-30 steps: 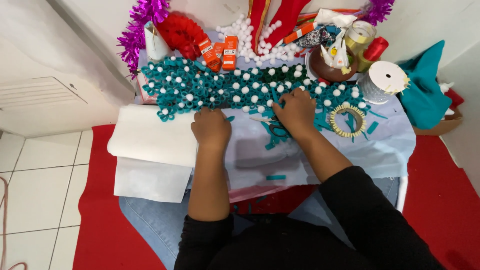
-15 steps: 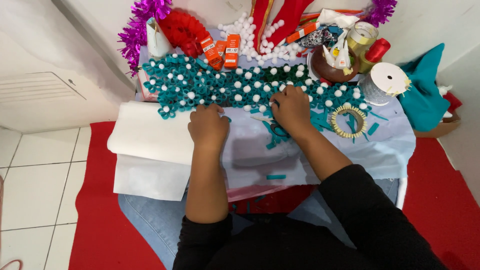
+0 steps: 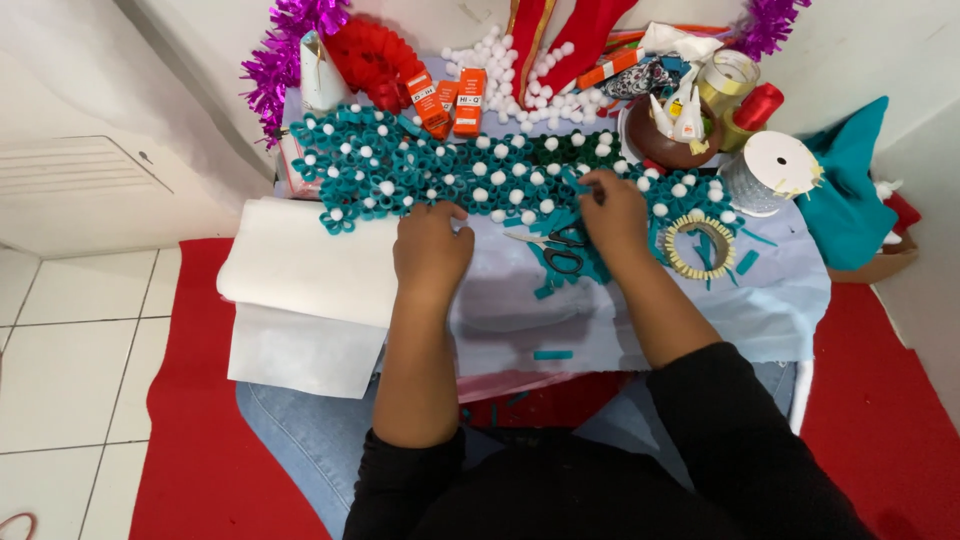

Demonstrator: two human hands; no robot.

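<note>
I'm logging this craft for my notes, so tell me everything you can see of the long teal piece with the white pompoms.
The long teal band of rolled loops dotted with white pompoms lies flat across the far side of the pale cloth-covered work surface. It looks like felt or paper curled into rings, with small fluffy balls set in many of them. The left hand rests at its near edge; the right hand lies on it, fingers curled over its loops.

Lots of craft clutter around: purple tinsel [image 3: 275, 55] in the back corner, a red paper fan [image 3: 368, 55], two orange glue boxes [image 3: 450, 100], loose white pompoms [image 3: 520, 70], a white ribbon spool [image 3: 775, 165], scissors [image 3: 560, 250], white felt sheets [image 3: 300, 290].
</note>
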